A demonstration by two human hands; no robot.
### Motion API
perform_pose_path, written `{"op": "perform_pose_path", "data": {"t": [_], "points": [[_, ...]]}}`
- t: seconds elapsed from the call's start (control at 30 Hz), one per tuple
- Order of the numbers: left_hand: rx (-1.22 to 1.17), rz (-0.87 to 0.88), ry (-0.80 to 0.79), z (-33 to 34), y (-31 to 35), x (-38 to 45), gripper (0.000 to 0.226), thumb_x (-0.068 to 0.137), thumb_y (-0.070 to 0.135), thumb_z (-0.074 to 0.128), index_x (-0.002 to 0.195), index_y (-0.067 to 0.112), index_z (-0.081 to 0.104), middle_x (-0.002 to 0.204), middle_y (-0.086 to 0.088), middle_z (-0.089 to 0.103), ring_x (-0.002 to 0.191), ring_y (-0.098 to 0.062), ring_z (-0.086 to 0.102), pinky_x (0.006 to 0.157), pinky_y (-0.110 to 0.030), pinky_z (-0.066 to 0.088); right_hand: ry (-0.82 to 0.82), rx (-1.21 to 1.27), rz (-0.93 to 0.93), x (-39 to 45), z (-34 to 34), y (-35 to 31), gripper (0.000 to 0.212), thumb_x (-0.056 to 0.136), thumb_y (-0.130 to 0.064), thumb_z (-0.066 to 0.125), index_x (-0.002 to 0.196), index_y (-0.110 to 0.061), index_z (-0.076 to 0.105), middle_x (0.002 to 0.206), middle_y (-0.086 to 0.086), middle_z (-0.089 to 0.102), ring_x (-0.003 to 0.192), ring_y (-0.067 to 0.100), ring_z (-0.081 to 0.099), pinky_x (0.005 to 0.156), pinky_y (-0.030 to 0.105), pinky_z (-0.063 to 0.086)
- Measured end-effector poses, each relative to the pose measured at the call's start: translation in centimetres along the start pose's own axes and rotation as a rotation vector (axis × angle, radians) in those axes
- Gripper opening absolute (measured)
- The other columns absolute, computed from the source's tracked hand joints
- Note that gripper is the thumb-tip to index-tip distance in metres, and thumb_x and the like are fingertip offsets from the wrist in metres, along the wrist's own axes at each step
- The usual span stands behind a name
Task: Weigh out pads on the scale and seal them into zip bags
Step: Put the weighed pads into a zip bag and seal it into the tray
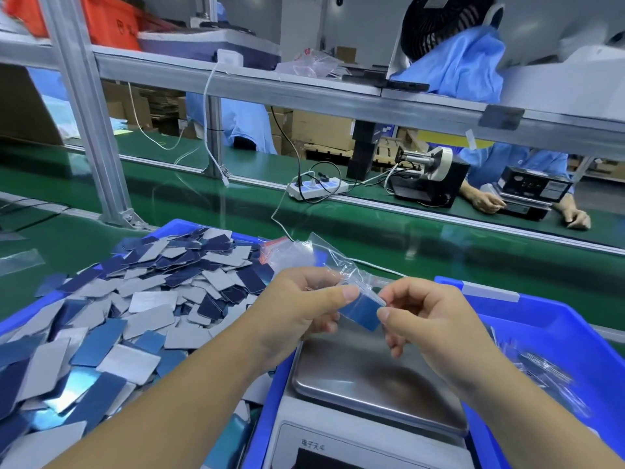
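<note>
The left hand (297,306) and the right hand (426,319) meet above the far edge of the scale (368,384), near the centre of the view. Both hands grasp one clear zip bag (333,262). The left thumb and curled fingers pinch the bag at its near left side. The right thumb and forefinger pinch a small stack of blue pads (363,311) that sits in the bag's lower end, between the two hands. The rest of the bag stands up and away from the hands toward 12 o'clock, crumpled and open-looking; whether its zip is closed cannot be told.

The scale has a bare steel pan and a white housing with a dark display at 6 o'clock, partly cut off by the frame edge. At 9 o'clock of the scale, a blue tray (176,226) holds a heaped pile of loose pads (142,306), grey and blue faces mixed. More clear bags with red strips (280,247) lie at the tray's far right corner. At 3 o'clock, a second blue bin (571,330) holds blurred filled bags.

All of it rests on a green counter (439,262). At 1 o'clock, across the counter, lie a white power strip (318,189) and a black device (427,179). Another person's hands (487,201) rest there.
</note>
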State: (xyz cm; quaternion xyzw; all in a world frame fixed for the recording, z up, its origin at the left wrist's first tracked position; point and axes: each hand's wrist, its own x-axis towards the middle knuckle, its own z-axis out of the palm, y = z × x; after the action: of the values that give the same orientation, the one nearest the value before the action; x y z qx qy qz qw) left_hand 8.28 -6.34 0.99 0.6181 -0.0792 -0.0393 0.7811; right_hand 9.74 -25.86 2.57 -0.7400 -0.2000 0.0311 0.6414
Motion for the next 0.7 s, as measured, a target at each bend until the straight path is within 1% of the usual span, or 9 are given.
{"op": "perform_pose_path", "data": {"t": [0.07, 0.13, 0.23, 0.33, 0.37, 0.47, 0.57, 0.63, 0.7], "points": [[0.016, 0.018, -0.012, 0.0, 0.0, -0.1, 0.017, 0.072, 0.026, 0.078, 0.085, 0.015, 0.078, 0.085, -0.009, 0.065, 0.061, -0.013, 0.053, 0.055, -0.022, 0.046, -0.010, -0.004, -0.008, -0.1, 0.0, -0.1, 0.003, 0.072, -0.007, 0.070, 0.075, -0.008, 0.068, 0.055, 0.008, 0.058, 0.045, 0.019, 0.053, 0.046, 0.025, 0.047], [0.068, 0.044, -0.028, 0.2, -0.2, -0.1, 0.014, 0.074, 0.024, 0.076, 0.088, 0.021, 0.078, 0.081, -0.004, 0.067, 0.060, -0.012, 0.052, 0.055, -0.021, 0.044, -0.006, -0.005, -0.015, -0.1, 0.1, 0.0, 0.010, 0.071, -0.011, 0.067, 0.079, -0.005, 0.068, 0.055, 0.008, 0.059, 0.045, 0.019, 0.053, 0.045, 0.027, 0.048], [0.135, 0.072, -0.070, 0.4, -0.5, -0.2, 0.017, 0.076, 0.022, 0.076, 0.093, 0.022, 0.077, 0.075, 0.001, 0.066, 0.058, -0.009, 0.050, 0.053, -0.021, 0.041, 0.033, 0.020, -0.028, -0.1, 0.3, 0.4, 0.009, 0.076, 0.000, 0.073, 0.081, -0.004, 0.066, 0.055, 0.008, 0.059, 0.045, 0.020, 0.054, 0.045, 0.029, 0.048], [0.148, 0.083, -0.054, 0.7, -0.6, -0.2, 0.005, 0.076, 0.023, 0.077, 0.080, 0.027, 0.077, 0.064, 0.006, 0.060, 0.057, -0.009, 0.049, 0.051, -0.022, 0.040, 0.079, 0.029, -0.011, -0.1, 0.5, 0.7, 0.015, 0.085, 0.012, 0.065, 0.082, -0.003, 0.066, 0.054, 0.008, 0.058, 0.045, 0.019, 0.053, 0.045, 0.029, 0.047], [0.116, 0.073, -0.046, 0.7, -0.6, -0.1, 0.003, 0.076, 0.024, 0.076, 0.076, 0.027, 0.076, 0.063, 0.006, 0.059, 0.056, -0.010, 0.047, 0.051, -0.022, 0.040, 0.084, 0.046, -0.001, 0.0, 0.5, 0.7, 0.015, 0.086, 0.012, 0.063, 0.082, -0.002, 0.066, 0.054, 0.009, 0.058, 0.045, 0.019, 0.053, 0.044, 0.028, 0.047], [0.036, 0.045, -0.020, 0.5, -0.4, 0.1, 0.007, 0.078, 0.027, 0.074, 0.081, 0.024, 0.079, 0.069, 0.004, 0.061, 0.058, -0.010, 0.046, 0.051, -0.020, 0.039, 0.099, 0.106, 0.013, 0.2, 0.4, 0.6, 0.014, 0.087, 0.012, 0.061, 0.082, 0.000, 0.067, 0.053, 0.014, 0.057, 0.044, 0.020, 0.052, 0.043, 0.026, 0.046], [0.099, 0.057, -0.030, 0.6, -0.6, 0.2, 0.004, 0.077, 0.027, 0.075, 0.073, 0.026, 0.076, 0.064, 0.003, 0.060, 0.056, -0.011, 0.048, 0.052, -0.022, 0.042, 0.110, 0.137, 0.015, 0.1, 0.5, 0.6, 0.016, 0.088, 0.011, 0.061, 0.081, -0.002, 0.067, 0.054, 0.013, 0.058, 0.045, 0.021, 0.052, 0.043, 0.026, 0.046], [0.143, 0.067, -0.019, 0.7, -0.9, 0.2, 0.008, 0.075, 0.029, 0.078, 0.070, 0.026, 0.074, 0.063, 0.000, 0.058, 0.057, -0.013, 0.048, 0.053, -0.023, 0.042, 0.078, 0.128, 0.030, 0.0, 0.7, 0.8, 0.017, 0.088, 0.011, 0.061, 0.081, -0.003, 0.067, 0.055, 0.010, 0.058, 0.046, 0.021, 0.053, 0.044, 0.027, 0.047], [0.117, 0.062, -0.024, 0.7, -1.0, 0.1, 0.013, 0.071, 0.034, 0.080, 0.076, 0.023, 0.076, 0.070, -0.003, 0.062, 0.059, -0.013, 0.048, 0.054, -0.023, 0.041, 0.014, 0.075, 0.026, 0.0, 0.8, 0.8, 0.018, 0.089, 0.010, 0.063, 0.081, -0.006, 0.067, 0.057, 0.009, 0.059, 0.047, 0.021, 0.054, 0.045, 0.029, 0.048]]}}
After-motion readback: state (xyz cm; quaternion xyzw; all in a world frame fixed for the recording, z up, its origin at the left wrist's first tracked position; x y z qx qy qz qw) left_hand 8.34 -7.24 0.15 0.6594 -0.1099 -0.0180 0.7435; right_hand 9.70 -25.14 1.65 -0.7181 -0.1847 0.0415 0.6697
